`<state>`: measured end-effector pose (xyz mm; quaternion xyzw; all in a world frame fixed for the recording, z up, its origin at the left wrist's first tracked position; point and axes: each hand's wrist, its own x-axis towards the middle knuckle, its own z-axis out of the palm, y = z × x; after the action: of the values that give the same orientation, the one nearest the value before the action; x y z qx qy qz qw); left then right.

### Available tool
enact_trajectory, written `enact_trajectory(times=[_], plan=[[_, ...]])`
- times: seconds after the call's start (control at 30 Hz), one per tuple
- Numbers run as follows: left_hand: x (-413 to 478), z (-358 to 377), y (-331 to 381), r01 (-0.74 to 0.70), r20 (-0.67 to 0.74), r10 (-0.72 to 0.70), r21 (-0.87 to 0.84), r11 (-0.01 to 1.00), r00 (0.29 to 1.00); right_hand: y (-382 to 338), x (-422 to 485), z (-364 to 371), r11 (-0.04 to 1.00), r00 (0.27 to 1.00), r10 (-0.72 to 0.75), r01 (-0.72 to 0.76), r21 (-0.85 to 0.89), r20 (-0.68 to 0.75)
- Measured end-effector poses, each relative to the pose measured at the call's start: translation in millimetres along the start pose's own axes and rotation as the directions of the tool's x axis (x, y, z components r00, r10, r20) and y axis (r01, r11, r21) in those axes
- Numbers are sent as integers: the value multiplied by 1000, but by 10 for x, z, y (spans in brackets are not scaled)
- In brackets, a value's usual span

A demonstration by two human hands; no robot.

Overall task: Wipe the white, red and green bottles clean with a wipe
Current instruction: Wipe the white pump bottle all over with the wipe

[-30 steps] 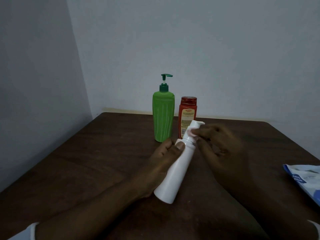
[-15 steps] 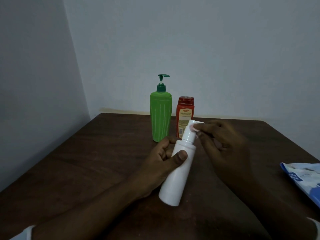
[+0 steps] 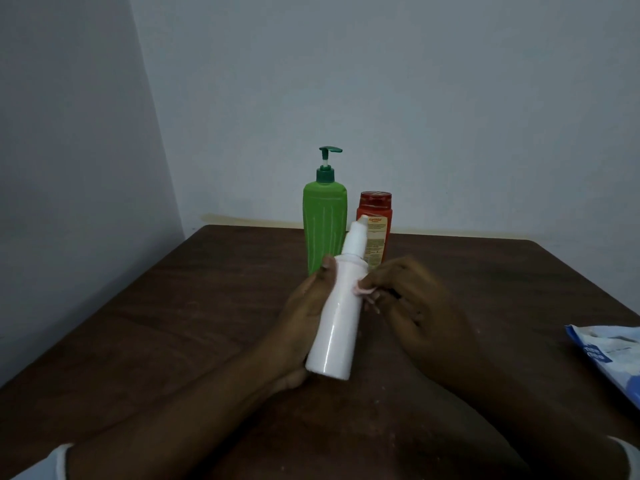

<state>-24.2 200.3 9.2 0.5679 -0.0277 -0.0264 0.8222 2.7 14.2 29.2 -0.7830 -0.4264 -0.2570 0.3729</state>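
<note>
Head view: my left hand (image 3: 301, 313) grips the white bottle (image 3: 334, 323). The fingers are curled round behind its body, and the thumb lies up along its left side to the shoulder. The bottle leans away from me, nozzle far and flat base near, just past my left palm. I cannot tell whether the base touches the table (image 3: 173, 323).

My right hand (image 3: 415, 306) pinches a small crumpled wipe (image 3: 363, 290) between thumb and fingertips. It presses the wipe against the bottle's right side, just below the shoulder, and the other fingers are curled in behind.

The green bottle (image 3: 323, 223), with its pump top, stands upright on the table beyond my left thumb. The red bottle (image 3: 379, 220) stands upright just beside it, beyond my right fingertips. The white bottle's nozzle crosses in front of both, and I cannot tell whether the green and red bottles touch each other.

A blue-and-white packet (image 3: 616, 355) lies on the table well out to the right of my right hand, cut off by the edge of the view.
</note>
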Motion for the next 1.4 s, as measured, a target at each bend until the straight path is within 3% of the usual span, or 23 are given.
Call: enact_trajectory(times=[0.2, 0.37, 0.47, 0.57, 0.63, 0.73, 0.8, 0.93, 1.13, 1.3, 1.4], plan=[[70, -5, 75, 95, -61, -138, -456, 885, 989, -148, -54, 47, 993, 967, -117, 121, -4, 228], [99, -7, 134, 57, -192, -200, -570, 820, 961, -219, -63, -63, 971, 907, -240, 224, 85, 347], [82, -16, 181, 8, -238, -202, -628, 778, 950, -230, -60, 5, 968, 964, -247, 241, 69, 101], [14, 1, 214, 33, -174, -223, -713, 700, 959, -233, -67, 67, 970, 960, -234, 220, -104, -151], [-4, 24, 211, 56, -160, -239, -712, 700, 958, -251, -76, 77, 944, 948, -286, 253, -214, -142], [-23, 93, 196, 97, -133, -254, -683, 724, 958, -265, -68, 92, 834, 917, -399, 366, -413, 7], [-24, 119, 188, 105, -126, -253, -673, 732, 959, -256, -45, 90, 816, 929, -368, 336, -470, 24], [-1, 77, 152, 71, -180, -252, -664, 744, 951, -218, -68, 73, 862, 969, -245, 202, -465, -33], [5, 17, 150, 56, -202, -255, -671, 740, 946, -253, -74, 119, 847, 934, -335, 357, -393, 127], [25, -1, 140, 52, -170, -212, -651, 757, 962, -233, -15, 129, 873, 951, -305, 257, -413, -52], [52, -15, 135, 9, -222, -192, -630, 776, 956, -174, -15, 144, 904, 987, -150, 116, -412, -53]])
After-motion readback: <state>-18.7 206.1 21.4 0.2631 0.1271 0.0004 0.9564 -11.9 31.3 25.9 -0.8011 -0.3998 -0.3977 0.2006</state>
